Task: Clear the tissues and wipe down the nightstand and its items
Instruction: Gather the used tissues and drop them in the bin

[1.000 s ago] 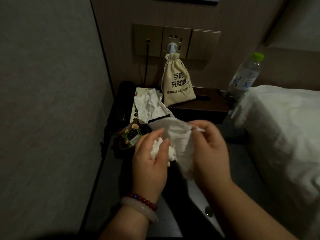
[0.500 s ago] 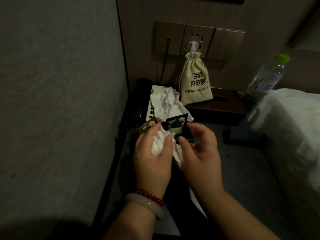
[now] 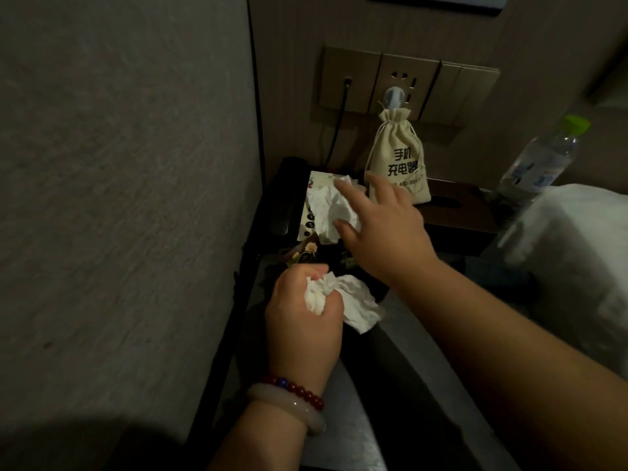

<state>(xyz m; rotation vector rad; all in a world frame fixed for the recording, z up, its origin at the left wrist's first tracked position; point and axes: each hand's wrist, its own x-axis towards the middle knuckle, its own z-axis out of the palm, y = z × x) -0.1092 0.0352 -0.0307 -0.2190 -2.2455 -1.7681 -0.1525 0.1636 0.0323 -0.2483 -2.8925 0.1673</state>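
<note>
The person is mid tissue-pickup here. The left hand [image 3: 304,321] is fisted tight around a wad of crumpled tissue [image 3: 343,300], with a loose corner hanging out toward the right, held just above the near part of the nightstand [image 3: 339,413]. The right hand [image 3: 384,229] is spread open with nothing in it, fingers [image 3: 350,192] reaching over the last tissue [image 3: 331,212], which lies crumpled on a white card with dark dots [image 3: 314,202] at the back of the nightstand. Whether the fingertips are already touching the paper is hard to call in this dim light.

To do this step well, my take is that the person should pinch that tissue from the top and lift it straight up rather than drag it. The card underneath looks light and would probably slide along, and the little packets [image 3: 306,253] in front of it (tea sachets, maybe) could get swept off. The cloth pouch [image 3: 397,161] hanging from the wall hook sits just beside the reaching hand, so a wide sweep might knock it. Then pass the tissue into the left fist so one hand carries all the rubbish, leaving the other free for wiping. The water bottle [image 3: 540,158] stands well apart on the right.
</note>
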